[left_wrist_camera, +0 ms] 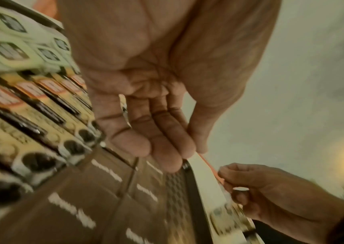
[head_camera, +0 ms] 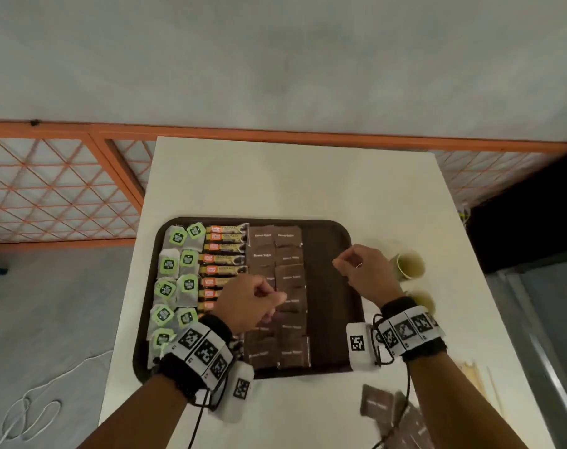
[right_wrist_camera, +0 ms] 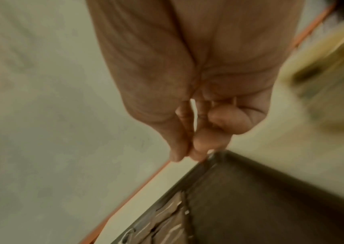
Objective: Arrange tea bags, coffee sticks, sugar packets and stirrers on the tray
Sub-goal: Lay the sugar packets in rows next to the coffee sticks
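A brown tray (head_camera: 328, 241) lies on the white table (head_camera: 275, 176). On it, from left to right, are green-tagged tea bags (head_camera: 175, 273), a column of coffee sticks (head_camera: 225, 247) and two columns of brown sugar packets (head_camera: 288, 251); its right strip is bare. My left hand (head_camera: 275, 299) hovers over the coffee sticks and sugar packets. Its fingers (left_wrist_camera: 166, 148) are relaxed and hold nothing. My right hand (head_camera: 343, 264) is above the tray's right edge. Its fingers (right_wrist_camera: 198, 148) are curled with the thumb against them, and nothing shows between them.
Two paper cups (head_camera: 410, 265) (head_camera: 423, 301) stand just right of the tray. Wooden stirrers (head_camera: 476, 380) lie near the table's right front edge. Several loose sugar packets (head_camera: 377, 405) lie at the front under my right forearm. Wrist cables hang by both arms.
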`<action>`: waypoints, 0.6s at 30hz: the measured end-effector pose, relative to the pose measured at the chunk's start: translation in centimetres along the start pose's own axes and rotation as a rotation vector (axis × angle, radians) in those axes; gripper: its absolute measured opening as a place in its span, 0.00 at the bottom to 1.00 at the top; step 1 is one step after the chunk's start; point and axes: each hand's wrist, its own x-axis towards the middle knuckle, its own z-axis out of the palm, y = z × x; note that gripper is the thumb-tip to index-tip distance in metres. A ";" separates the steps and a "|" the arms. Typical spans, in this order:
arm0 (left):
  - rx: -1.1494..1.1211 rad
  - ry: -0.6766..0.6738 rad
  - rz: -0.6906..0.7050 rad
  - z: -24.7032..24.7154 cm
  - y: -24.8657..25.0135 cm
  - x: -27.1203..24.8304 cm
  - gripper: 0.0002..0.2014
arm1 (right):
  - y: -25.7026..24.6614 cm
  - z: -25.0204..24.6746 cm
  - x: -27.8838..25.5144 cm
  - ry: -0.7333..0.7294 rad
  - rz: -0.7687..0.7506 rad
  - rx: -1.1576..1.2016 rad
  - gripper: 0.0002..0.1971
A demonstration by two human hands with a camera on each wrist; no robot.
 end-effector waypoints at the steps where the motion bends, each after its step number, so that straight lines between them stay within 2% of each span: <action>1: 0.074 -0.026 0.012 1.2 0.5 -0.4 0.14 | 1.3 -1.2 -2.0 -0.003 0.021 -0.013 0.06; 3: 0.193 -0.073 0.045 3.9 1.5 -1.3 0.18 | 4.6 -3.3 -6.2 -0.019 0.099 -0.043 0.05; 5: 0.319 -0.109 0.086 6.9 1.9 -2.0 0.18 | 8.6 -4.4 -10.0 -0.039 0.196 -0.057 0.05; 7: 0.407 -0.169 0.118 10.0 2.0 -2.6 0.14 | 12.1 -4.6 -13.3 -0.065 0.271 -0.065 0.05; 10: 0.507 -0.262 0.195 14.9 2.1 -3.4 0.04 | 15.7 -3.5 -16.6 -0.088 0.297 -0.108 0.04; 12: 0.595 -0.273 0.248 18.1 2.1 -3.7 0.06 | 17.3 -2.2 -18.3 -0.065 0.298 -0.174 0.03; 15: 0.763 -0.292 0.315 22.1 1.8 -3.9 0.15 | 18.3 -0.2 -20.3 -0.051 0.285 -0.212 0.14; 18: 0.948 -0.267 0.358 24.1 1.3 -4.0 0.21 | 17.8 1.0 -20.6 -0.084 0.228 -0.183 0.26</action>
